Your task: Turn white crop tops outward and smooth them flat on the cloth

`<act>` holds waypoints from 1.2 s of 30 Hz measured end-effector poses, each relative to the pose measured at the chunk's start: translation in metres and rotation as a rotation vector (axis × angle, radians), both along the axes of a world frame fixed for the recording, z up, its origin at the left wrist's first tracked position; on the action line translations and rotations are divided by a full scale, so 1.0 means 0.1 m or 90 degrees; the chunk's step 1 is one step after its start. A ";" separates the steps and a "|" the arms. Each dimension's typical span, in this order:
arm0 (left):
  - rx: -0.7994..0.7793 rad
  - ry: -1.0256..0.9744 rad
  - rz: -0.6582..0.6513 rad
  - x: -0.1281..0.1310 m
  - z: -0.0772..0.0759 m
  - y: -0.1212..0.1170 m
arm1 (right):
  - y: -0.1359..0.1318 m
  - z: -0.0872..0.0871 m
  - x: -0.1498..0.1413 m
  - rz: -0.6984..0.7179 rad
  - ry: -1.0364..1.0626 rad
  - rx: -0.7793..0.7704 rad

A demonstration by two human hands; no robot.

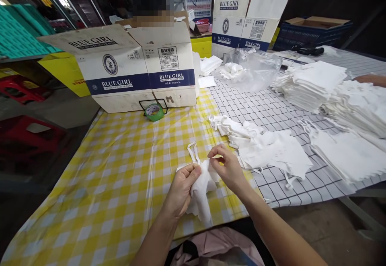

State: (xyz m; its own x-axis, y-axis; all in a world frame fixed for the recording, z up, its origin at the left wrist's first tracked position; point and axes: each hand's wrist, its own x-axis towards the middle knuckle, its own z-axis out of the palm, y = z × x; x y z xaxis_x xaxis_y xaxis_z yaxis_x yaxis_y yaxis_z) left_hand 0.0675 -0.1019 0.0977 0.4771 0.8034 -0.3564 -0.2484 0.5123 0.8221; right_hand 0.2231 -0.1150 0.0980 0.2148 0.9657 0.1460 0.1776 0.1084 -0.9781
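Observation:
My left hand (181,189) is closed around a small white cloth bag (202,193) held above the yellow checked tablecloth (120,169). My right hand (227,167) pinches the bag's top edge, and a white drawstring loop (193,151) sticks up from it. Just right of my hands lies a loose pile of similar white bags (265,147).
Neat stacks of white bags (313,83) cover the black-grid cloth at the right, where another person's hand (369,79) shows. A clear plastic bag (253,69) and two Blue Girl cartons (135,67) (241,19) stand at the back. A green tape roll (154,112) lies by the near carton.

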 end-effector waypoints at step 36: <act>0.251 0.259 0.072 0.05 -0.05 -0.05 | -0.13 0.02 -0.13 0.070 0.000 -0.129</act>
State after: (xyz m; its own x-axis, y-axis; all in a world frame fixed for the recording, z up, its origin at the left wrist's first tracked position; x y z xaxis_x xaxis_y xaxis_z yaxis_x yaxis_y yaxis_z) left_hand 0.0725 -0.1069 0.0929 0.2673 0.9509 -0.1559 0.0923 0.1357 0.9864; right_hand 0.2100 -0.1283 0.1001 0.1068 0.9929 -0.0530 0.1758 -0.0714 -0.9818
